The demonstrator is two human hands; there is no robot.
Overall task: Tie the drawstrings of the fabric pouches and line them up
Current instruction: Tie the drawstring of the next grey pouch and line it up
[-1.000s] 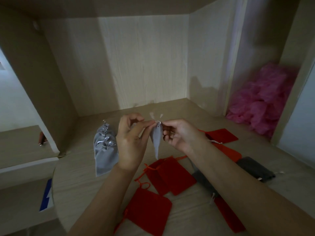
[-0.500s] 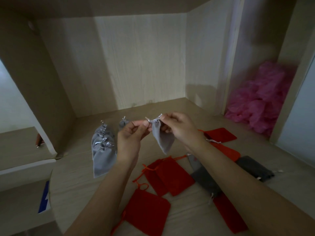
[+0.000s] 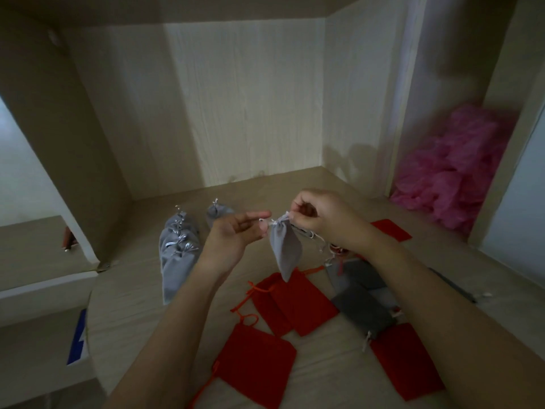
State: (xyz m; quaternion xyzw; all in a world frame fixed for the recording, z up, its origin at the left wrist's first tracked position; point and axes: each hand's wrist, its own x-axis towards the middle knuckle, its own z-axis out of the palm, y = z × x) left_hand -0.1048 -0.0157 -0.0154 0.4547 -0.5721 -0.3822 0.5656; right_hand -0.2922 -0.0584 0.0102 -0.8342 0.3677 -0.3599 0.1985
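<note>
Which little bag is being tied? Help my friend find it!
Look above the wooden shelf, between the left hand and right hand. The light grey pouch dangles there by its drawstring. It alone hangs in air; the rest lie on the shelf.

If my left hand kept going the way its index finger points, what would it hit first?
Probably the gathered neck of the grey pouch, which the right hand pinches. The left hand points toward it, though depth is unclear.
</note>
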